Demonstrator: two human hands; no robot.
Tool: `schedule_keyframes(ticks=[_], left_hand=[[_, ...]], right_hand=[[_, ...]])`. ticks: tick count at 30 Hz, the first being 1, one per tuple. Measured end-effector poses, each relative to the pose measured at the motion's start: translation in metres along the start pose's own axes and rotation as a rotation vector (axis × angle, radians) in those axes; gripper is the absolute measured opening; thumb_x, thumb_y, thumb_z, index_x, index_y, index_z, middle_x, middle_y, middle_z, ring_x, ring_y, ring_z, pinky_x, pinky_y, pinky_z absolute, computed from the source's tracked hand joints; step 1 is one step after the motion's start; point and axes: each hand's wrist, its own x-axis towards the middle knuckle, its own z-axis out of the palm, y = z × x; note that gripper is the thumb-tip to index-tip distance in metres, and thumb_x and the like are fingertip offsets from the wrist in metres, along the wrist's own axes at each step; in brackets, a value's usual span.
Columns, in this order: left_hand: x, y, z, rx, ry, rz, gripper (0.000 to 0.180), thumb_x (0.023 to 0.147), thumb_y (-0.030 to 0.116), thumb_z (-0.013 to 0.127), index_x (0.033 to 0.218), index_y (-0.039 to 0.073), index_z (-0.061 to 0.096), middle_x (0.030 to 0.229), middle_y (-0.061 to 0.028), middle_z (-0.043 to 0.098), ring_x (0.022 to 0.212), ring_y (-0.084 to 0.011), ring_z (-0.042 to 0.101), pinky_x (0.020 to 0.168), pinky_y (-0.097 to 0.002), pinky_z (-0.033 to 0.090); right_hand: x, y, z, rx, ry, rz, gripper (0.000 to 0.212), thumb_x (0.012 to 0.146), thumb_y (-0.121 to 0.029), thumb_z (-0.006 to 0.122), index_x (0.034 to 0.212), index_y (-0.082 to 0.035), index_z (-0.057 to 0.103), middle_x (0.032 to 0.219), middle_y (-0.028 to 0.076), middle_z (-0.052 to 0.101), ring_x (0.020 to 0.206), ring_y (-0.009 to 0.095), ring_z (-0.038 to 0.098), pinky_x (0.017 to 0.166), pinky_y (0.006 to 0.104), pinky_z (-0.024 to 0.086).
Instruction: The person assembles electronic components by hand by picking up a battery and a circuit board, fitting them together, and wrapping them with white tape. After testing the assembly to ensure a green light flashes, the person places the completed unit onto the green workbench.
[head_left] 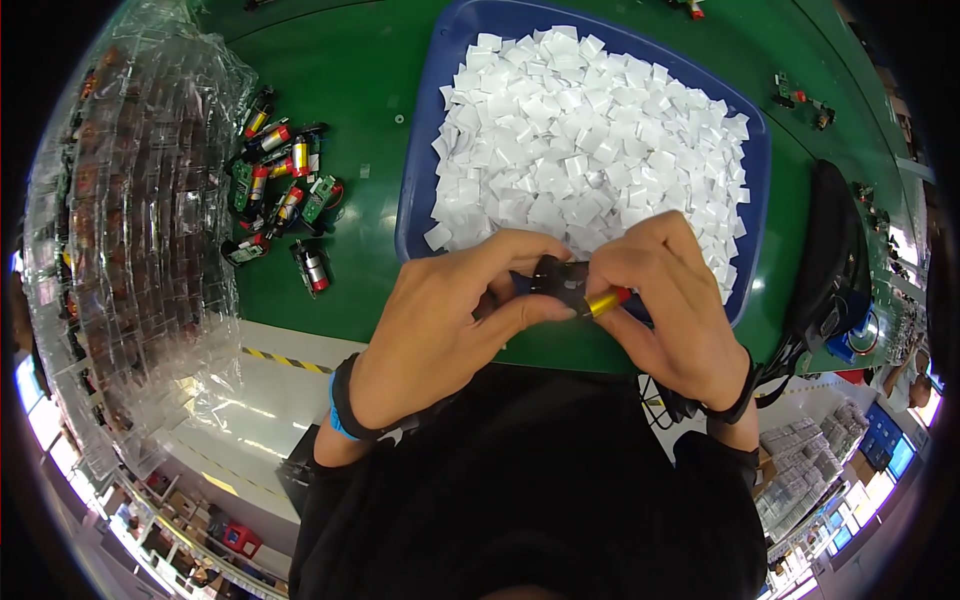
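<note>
Between both hands, over the near edge of the blue tray, is a small assembly: a black part (560, 283) with a gold-and-red cylinder (604, 302) beside it. My left hand (450, 310) pinches the black part between thumb and fingers from the left. My right hand (672, 300) has closed its thumb and fingers around the cylinder end from the right. Fingers cover part of the assembly, so how its pieces join is hidden. Just beyond the hands lies the blue tray (418, 190), heaped with small white square pieces (590, 130).
On the green table (350, 110), several similar assemblies (285, 180) with circuit boards and cylinders lie piled at left. Stacked clear plastic trays (150, 220) stand farther left. A black pouch (822, 250) lies at right, near a cable. More boards (803, 100) sit at the far right.
</note>
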Motion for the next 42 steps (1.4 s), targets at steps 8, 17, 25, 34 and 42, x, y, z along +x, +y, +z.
schedule_keyframes(ticks=[8, 17, 25, 34, 42], left_hand=[[-0.001, 0.014, -0.007, -0.237, -0.067, -0.031, 0.032, 0.093, 0.003, 0.071, 0.124, 0.002, 0.064, 0.096, -0.0067, 0.071, 0.067, -0.0066, 0.061, 0.053, -0.0202, 0.049], [0.003, 0.018, 0.002, -0.361, -0.069, -0.124, 0.028, 0.101, 0.004, 0.058, 0.129, 0.002, 0.058, 0.103, -0.0066, 0.065, 0.07, -0.0075, 0.06, 0.053, -0.0206, 0.05], [0.006, 0.017, 0.012, -0.452, -0.032, -0.126, 0.035, 0.098, -0.005, 0.054, 0.132, 0.001, 0.055, 0.105, -0.0074, 0.064, 0.08, -0.0112, 0.064, 0.066, -0.025, 0.059], [0.0, 0.012, 0.016, -0.531, -0.095, -0.187, 0.04, 0.096, -0.009, 0.054, 0.134, 0.0, 0.054, 0.103, -0.0087, 0.064, 0.084, -0.0128, 0.066, 0.074, -0.0289, 0.063], [0.001, 0.006, 0.015, -0.557, -0.101, -0.173, 0.039, 0.096, -0.006, 0.059, 0.135, -0.004, 0.053, 0.106, -0.011, 0.066, 0.086, -0.0159, 0.069, 0.076, -0.0322, 0.064]], right_hand=[[-0.009, 0.002, 0.0, 0.026, 0.114, -0.215, 0.034, 0.073, -0.004, 0.085, 0.103, -0.006, 0.068, 0.098, 0.008, 0.076, 0.101, 0.032, 0.067, 0.083, 0.039, 0.055], [-0.014, 0.003, 0.011, -0.228, 0.25, -0.344, 0.025, 0.072, -0.008, 0.081, 0.095, -0.002, 0.075, 0.095, 0.009, 0.076, 0.091, 0.027, 0.071, 0.064, 0.0321, 0.059], [-0.017, -0.007, 0.013, -0.361, 0.25, -0.279, 0.028, 0.072, -0.004, 0.08, 0.098, 0.0, 0.073, 0.099, 0.012, 0.077, 0.094, 0.028, 0.072, 0.068, 0.0327, 0.062], [-0.011, -0.01, 0.016, -0.206, 0.349, -0.113, 0.032, 0.07, 0.011, 0.082, 0.097, 0.001, 0.068, 0.093, 0.015, 0.077, 0.096, 0.032, 0.071, 0.08, 0.037, 0.06], [-0.002, -0.009, 0.014, -0.245, 0.311, -0.201, 0.032, 0.068, 0.008, 0.085, 0.095, 0.0, 0.069, 0.092, 0.014, 0.077, 0.098, 0.033, 0.069, 0.085, 0.0426, 0.058]])
